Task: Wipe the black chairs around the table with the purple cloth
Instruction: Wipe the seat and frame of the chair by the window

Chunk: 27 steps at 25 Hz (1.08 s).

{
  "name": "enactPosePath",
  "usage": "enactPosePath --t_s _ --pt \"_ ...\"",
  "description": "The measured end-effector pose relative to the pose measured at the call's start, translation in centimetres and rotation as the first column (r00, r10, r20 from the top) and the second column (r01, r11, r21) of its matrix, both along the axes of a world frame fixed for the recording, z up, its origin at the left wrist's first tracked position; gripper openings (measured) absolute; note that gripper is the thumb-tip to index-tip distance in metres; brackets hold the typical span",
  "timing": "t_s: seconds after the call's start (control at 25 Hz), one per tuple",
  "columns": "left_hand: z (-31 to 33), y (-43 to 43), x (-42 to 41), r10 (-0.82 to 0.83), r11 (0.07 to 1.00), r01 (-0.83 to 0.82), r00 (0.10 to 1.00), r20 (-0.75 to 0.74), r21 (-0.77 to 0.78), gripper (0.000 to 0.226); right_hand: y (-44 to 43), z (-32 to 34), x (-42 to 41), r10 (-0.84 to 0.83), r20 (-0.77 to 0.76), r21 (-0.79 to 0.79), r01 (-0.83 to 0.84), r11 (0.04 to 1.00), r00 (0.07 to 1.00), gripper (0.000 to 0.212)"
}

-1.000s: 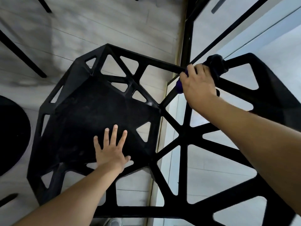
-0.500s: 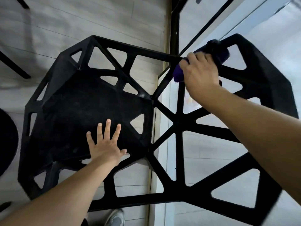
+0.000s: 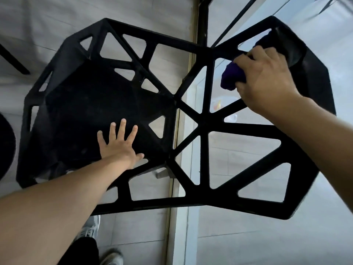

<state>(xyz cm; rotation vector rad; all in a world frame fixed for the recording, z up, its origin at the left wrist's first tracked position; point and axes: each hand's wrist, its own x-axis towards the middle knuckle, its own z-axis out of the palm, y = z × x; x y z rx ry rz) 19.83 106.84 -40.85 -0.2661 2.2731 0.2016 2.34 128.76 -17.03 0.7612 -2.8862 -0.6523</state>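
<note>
A: Black chair [image 3: 91, 111] seen from above, lattice frame with triangular cut-outs. Seat to the left, backrest lattice spreading to the right.

B: Left hand [image 3: 120, 144]?

A: Flat on the seat near its front edge, fingers spread, palm down. Grip apart, holding nothing.

B: And the right hand [image 3: 265, 81]?

A: Up at the far right corner of the backrest. Grip clamped on the purple cloth [image 3: 232, 77], which is bunched up and pressed to a lattice bar. A dark fold of it also shows past the fingertips, against the top rail.

B: What's under the chair?

A: Pale plank floor [image 3: 57, 25] on the left. On the right a pale glossy surface shows through the lattice; can't tell what it is. A grey shoe [image 3: 91, 228] at the bottom, another just below it. Round black shape [image 3: 5, 146] at the left edge, cut off.
</note>
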Motion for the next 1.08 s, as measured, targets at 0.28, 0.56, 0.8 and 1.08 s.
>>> enactPosePath --t_s 0.28,0.56,0.8,1.08 --pt "0.1 0.3 0.2 0.019 1.0 -0.019 1.0 -0.008 0.017 0.097 1.9 -3.0 7.3 0.058 0.263 0.277 -0.133 0.952 0.963 0.042" --pt "0.2 0.1 0.0 0.042 0.998 -0.041 0.999 -0.004 0.042 0.097 -0.9 -9.4 4.6 0.04 0.42 0.382 -0.216 0.899 0.907 0.046" --pt "0.2 0.2 0.0 0.049 0.998 -0.049 0.999 -0.005 0.047 0.099 -3.1 -13.6 6.9 0.022 0.561 0.359 -0.267 0.895 0.827 0.041" --pt "-0.5 0.2 0.1 0.046 0.998 -0.044 0.998 -0.042 0.043 0.102 -5.1 -20.1 11.6 -0.061 0.546 0.37 -0.175 0.912 0.835 0.051"
